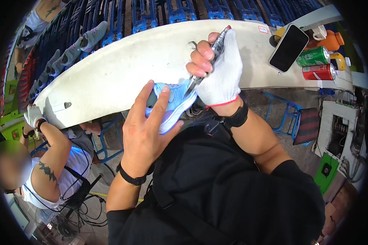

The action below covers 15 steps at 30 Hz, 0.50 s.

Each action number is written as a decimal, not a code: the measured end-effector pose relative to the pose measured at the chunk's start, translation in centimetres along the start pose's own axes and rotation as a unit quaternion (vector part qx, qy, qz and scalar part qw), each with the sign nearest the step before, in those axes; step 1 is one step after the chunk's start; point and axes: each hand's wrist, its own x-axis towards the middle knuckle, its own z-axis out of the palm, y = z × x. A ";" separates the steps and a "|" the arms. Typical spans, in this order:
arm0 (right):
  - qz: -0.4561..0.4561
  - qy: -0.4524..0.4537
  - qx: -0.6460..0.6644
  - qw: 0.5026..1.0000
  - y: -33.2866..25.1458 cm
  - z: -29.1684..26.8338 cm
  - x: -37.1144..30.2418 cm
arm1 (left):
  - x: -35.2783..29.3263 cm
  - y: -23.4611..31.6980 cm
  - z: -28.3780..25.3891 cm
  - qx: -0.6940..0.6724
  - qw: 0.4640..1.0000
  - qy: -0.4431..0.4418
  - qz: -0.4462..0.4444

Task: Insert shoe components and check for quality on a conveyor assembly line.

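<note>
Light blue shoe (176, 100) between hands, at counter's near edge; whether resting on it, cannot tell. Sole edge slants from lower left to upper right. Bare left hand (142, 132) nearer, clamped on shoe from left: fingers over upper, thumb along sole. Gloved right hand (227, 67) beyond upper-right end, closed round slender tool (219, 44), tip pointing down-left, at shoe. Farther right on counter (110, 69): phone (289, 48), green can (311, 56), red can (317, 72).

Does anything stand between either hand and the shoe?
Nothing visible for the left hand, which grips the shoe; between the right hand and the shoe shows only the tool it holds, tip toward the shoe.
</note>
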 end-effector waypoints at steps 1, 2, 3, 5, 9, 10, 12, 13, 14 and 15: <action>0.006 0.010 -0.003 1.000 0.0 0.0 0.1 | -0.1 0.2 -0.2 -0.007 1.000 -0.003 -0.004; 0.012 0.021 -0.005 1.000 0.2 0.0 0.0 | -0.1 0.3 -0.4 -0.014 1.000 -0.007 -0.009; 0.018 0.025 -0.008 1.000 0.1 -0.3 -0.1 | -0.2 0.5 -0.1 -0.017 1.000 -0.008 -0.016; 0.027 0.008 -0.026 0.999 0.0 -0.5 -0.5 | -0.1 0.8 0.6 -0.007 1.000 0.018 0.003; 0.015 -0.028 -0.049 0.998 1.3 1.3 -0.7 | 0.3 0.2 0.5 0.015 0.999 0.036 0.008; 0.057 -0.079 0.006 0.995 1.9 0.9 -1.4 | 0.1 0.2 0.8 0.026 0.999 0.042 0.021; 0.037 -0.279 -0.035 0.959 3.5 -1.6 0.2 | -0.2 0.0 0.9 0.039 0.998 0.044 0.031; 0.012 -0.442 -0.030 0.897 4.2 -2.0 2.1 | -0.2 -0.1 0.7 0.037 0.998 0.043 0.026; 0.014 -0.439 -0.027 0.898 4.3 -2.5 1.1 | -0.3 -0.1 0.6 0.035 0.998 0.043 0.021; 0.048 -0.319 0.031 0.946 4.5 -1.3 -0.7 | -0.4 -0.2 0.6 0.036 0.998 0.043 0.019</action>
